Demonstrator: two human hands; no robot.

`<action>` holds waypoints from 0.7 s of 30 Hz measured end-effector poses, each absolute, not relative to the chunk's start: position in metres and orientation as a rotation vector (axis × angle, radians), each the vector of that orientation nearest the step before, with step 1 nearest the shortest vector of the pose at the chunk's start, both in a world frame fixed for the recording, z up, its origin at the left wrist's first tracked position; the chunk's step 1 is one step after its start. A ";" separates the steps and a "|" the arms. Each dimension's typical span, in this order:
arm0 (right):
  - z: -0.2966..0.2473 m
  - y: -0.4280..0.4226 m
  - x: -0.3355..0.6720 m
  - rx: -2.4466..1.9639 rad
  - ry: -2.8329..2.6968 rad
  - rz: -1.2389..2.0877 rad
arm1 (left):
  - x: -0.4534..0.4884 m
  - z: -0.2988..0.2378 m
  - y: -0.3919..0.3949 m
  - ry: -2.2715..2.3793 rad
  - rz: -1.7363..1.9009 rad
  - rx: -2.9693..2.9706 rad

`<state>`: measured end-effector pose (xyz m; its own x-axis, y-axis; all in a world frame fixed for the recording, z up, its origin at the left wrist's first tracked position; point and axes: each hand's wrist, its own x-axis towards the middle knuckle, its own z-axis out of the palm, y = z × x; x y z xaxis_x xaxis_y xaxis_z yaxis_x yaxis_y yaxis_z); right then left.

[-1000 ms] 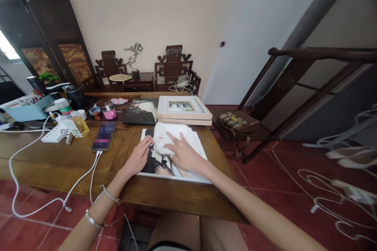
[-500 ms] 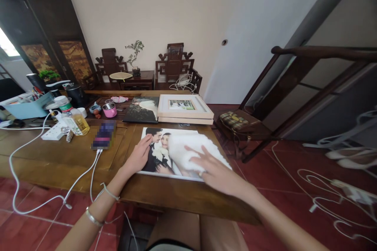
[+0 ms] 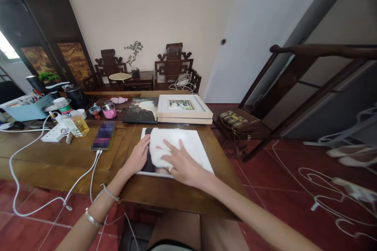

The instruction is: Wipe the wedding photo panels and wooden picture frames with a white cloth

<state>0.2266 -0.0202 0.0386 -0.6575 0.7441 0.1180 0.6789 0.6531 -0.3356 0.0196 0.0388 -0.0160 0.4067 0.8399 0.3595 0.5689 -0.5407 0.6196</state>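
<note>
A wedding photo panel lies flat on the wooden table near its front edge. Over most of its printed picture a fluffy white cloth is spread, so the couple is largely hidden. My right hand presses on the cloth from above, fingers spread and outstretched, a ring on one finger. At the panel's left edge rests my left hand, its fingers extended flat against the border. The panel's right part shows white beside the cloth.
Behind the panel are stacked framed pictures and a dark photo panel. Leftward stand a pink cup, a phone on charging cables, a bottle and a power strip. A wooden chair stands right.
My right hand has slid the white cloth leftward across the panel, covering the couple and baring the panel's right side. My left hand stays at the left edge.
</note>
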 end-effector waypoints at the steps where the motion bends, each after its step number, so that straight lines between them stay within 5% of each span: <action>1: 0.040 -0.033 0.227 -1.110 -2.643 0.419 | 0.020 -0.015 0.039 1.202 0.917 2.264; 8: 0.050 -0.087 0.258 -1.097 -2.702 0.542 | 0.019 -0.018 0.038 1.232 0.916 2.239; 21: 0.031 0.009 0.251 -1.477 -2.467 0.303 | 0.024 0.000 0.031 1.229 1.059 2.181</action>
